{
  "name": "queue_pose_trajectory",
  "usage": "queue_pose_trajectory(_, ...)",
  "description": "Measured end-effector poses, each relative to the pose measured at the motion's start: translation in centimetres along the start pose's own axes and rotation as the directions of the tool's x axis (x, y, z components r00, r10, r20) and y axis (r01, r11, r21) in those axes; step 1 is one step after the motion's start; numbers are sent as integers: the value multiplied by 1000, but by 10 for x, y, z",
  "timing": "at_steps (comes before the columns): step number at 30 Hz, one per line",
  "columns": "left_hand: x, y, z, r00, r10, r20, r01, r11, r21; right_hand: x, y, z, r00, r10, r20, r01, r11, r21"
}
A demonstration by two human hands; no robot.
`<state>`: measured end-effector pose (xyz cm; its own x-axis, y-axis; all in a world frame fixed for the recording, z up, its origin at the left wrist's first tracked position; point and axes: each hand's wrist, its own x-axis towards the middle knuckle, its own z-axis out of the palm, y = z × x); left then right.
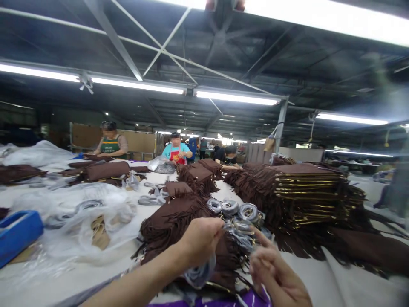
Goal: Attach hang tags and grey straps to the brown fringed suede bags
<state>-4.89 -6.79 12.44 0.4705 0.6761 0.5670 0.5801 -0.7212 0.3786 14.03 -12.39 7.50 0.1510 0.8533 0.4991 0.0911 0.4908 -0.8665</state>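
Observation:
My left hand [201,238] is closed in a fist-like pinch above a stack of dark brown fringed bags [179,213]; what its fingers grip is hidden. Right below that hand shows a coiled grey strap [200,273] with a plastic-like sheen. Whether it hangs from the hand or rests on the bags I cannot tell. To the right, my right hand [276,273] has its index finger stretched out and the other fingers curled in; anything in them is too small or blurred to name. Several coiled grey wrapped straps [230,207] with gold-coloured hardware lie just beyond both hands.
A tall pile of brown fringed bags with gold zippers [306,192] stands at right. Clear plastic bags [86,226] and a blue holder [21,234] lie at left. Purple material [191,302] shows at the near edge. Co-workers [175,149] are across the table.

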Motion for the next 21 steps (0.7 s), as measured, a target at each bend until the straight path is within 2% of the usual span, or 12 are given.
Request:
queue_pose_trajectory(3, -43, 12, -11, 998, -15, 53, 13, 1000, 28, 7, -26, 32, 991, 50, 128, -51, 999, 3)
queue_pose_trajectory(6, -73, 23, -26, 998, -40, 55, 50, 979, -195, 1, -35, 58, 972, 42, 231, -38, 999, -21)
queue_pose_trajectory(9, -91, 34, -39, 995, -95, -4, 83, 884, -459, -10, -40, 77, 940, 19, 340, -18, 1000, -5)
queue_pose_trajectory(11, -98, 36, -42, 991, -117, -65, 66, 851, -521, -13, -43, 83, 937, 8, 349, -2, 1000, -16)
queue_pose_trajectory(13, -104, 32, -39, 986, -133, -95, 67, 859, -507, -12, -48, 86, 941, 6, 338, 10, 999, -47)
queue_pose_trajectory(17, -116, 16, -24, 975, -220, -35, 177, 862, -476, -8, -54, 90, 929, 34, 368, 6, 994, -108)
queue_pose_trajectory(19, -120, 8, -17, 960, -277, -48, 222, 852, -474, -8, -55, 91, 937, -31, 347, 97, 980, -175)
queue_pose_trajectory(21, -122, 2, -12, 935, -345, -84, 272, 848, -455, -10, -54, 91, 941, -182, 286, 266, 918, -293)
